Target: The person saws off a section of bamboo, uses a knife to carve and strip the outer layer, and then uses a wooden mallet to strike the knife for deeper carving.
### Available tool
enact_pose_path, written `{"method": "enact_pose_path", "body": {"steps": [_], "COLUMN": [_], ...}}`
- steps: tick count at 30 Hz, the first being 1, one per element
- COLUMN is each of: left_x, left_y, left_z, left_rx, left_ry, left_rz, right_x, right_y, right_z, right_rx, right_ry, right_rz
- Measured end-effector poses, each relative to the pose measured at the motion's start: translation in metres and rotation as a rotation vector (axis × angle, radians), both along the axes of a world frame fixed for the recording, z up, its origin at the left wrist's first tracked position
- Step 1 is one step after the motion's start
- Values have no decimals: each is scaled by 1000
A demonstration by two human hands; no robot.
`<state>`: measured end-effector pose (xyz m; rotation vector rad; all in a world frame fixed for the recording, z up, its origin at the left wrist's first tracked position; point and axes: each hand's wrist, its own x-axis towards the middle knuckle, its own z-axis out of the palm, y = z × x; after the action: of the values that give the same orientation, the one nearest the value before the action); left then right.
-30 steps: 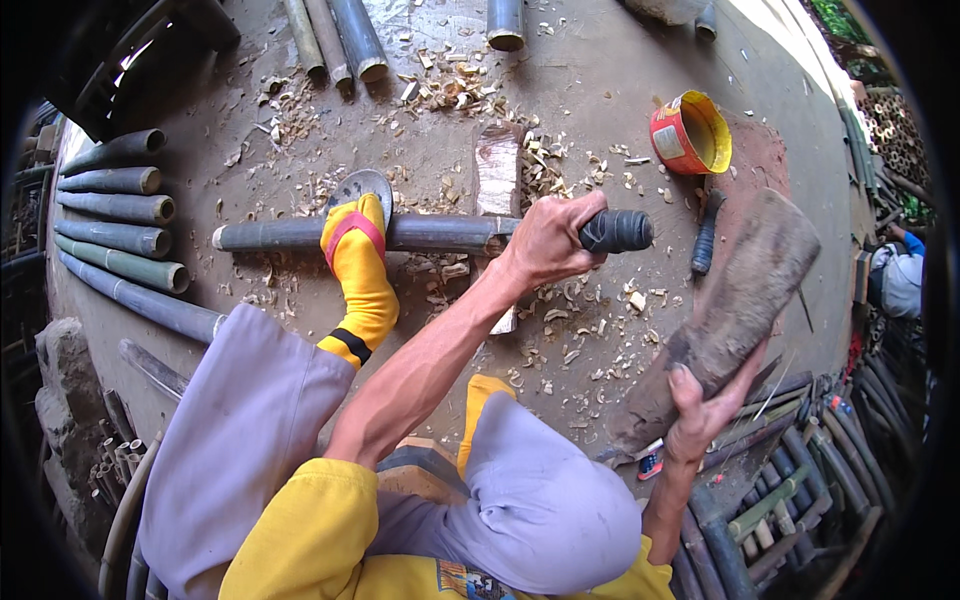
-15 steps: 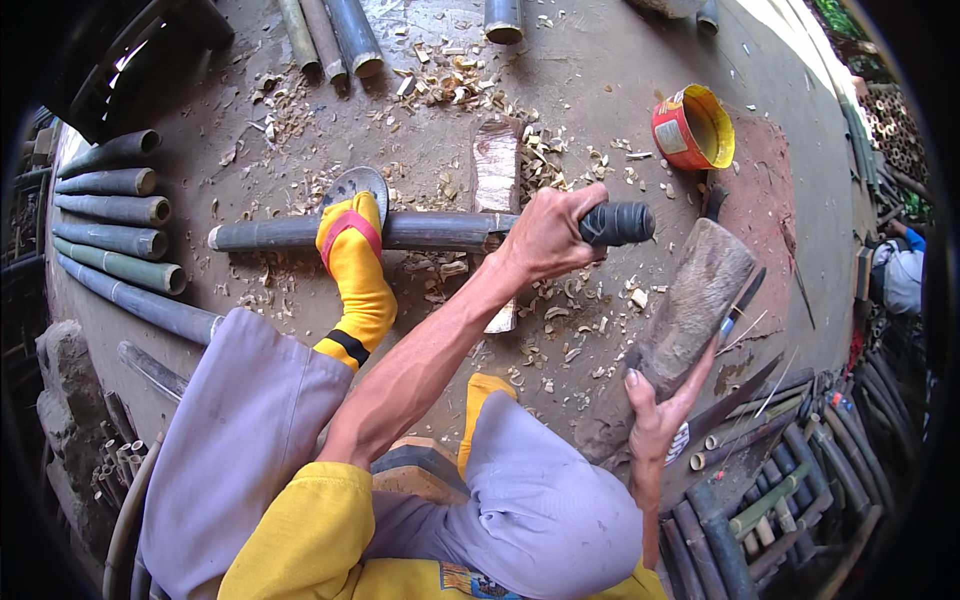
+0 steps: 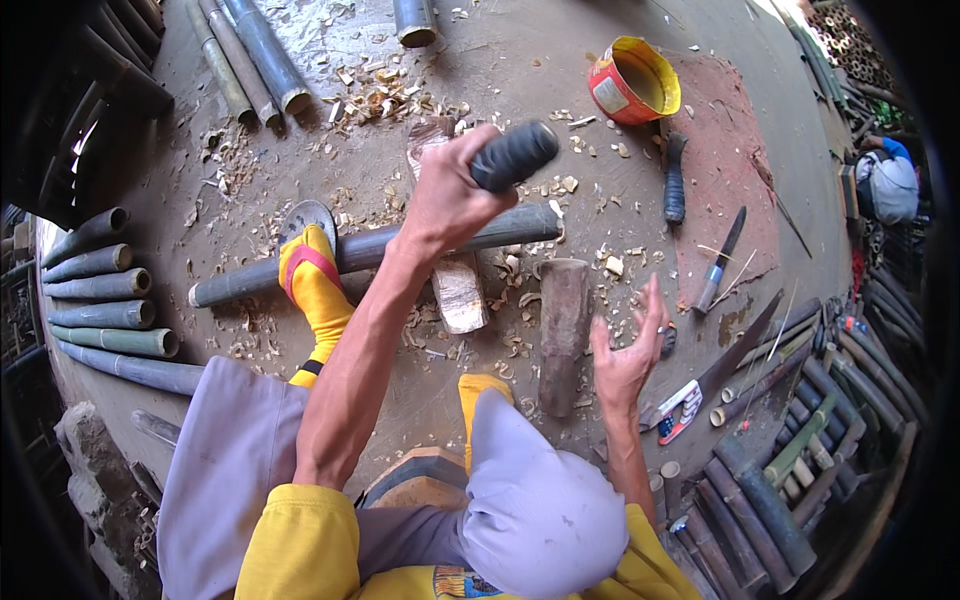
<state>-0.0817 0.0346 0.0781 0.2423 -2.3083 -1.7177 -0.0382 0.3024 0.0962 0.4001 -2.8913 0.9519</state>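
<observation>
My left hand [image 3: 450,195] is raised above the ground and shut on a black cylindrical handle [image 3: 515,155]; whatever the handle carries is hidden behind the hand. Below it a long dark bamboo pole [image 3: 400,245] lies across a wooden block [image 3: 460,295], with my foot in a yellow sock [image 3: 310,285] pressing on it. My right hand [image 3: 625,350] hovers open, fingers spread, just right of a brown wooden club [image 3: 565,330] that lies on the ground among wood chips.
A red and yellow bucket [image 3: 635,80] stands at the back. A black-handled tool [image 3: 675,180] and a knife [image 3: 715,265] lie to the right. Bamboo lengths lie stacked at the left [image 3: 100,300], top [image 3: 250,50] and right [image 3: 800,440]. Another person [image 3: 890,185] sits at the right edge.
My right hand swung the wooden club down to the ground and let it go. My left hand lifted the black handle up off the pole.
</observation>
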Motion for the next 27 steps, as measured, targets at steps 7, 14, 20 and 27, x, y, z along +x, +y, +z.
{"method": "enact_pose_path", "body": {"steps": [7,14,20,27], "left_x": [8,6,-4,-6], "left_y": [32,33,36,52], "left_z": [-7,-8,-6,-10], "left_rx": [411,353,299,425], "left_ry": [193,96,-17,-15], "left_rz": [156,69,-30,-72], "right_x": [-11,1,-101,-149], "right_y": [13,27,-32,-145], "right_z": [36,27,132,56], "right_rx": [-348,-385,-668,-128], "right_ry": [-59,-201,192,394], "right_rz": [-21,-67,356,1027]}}
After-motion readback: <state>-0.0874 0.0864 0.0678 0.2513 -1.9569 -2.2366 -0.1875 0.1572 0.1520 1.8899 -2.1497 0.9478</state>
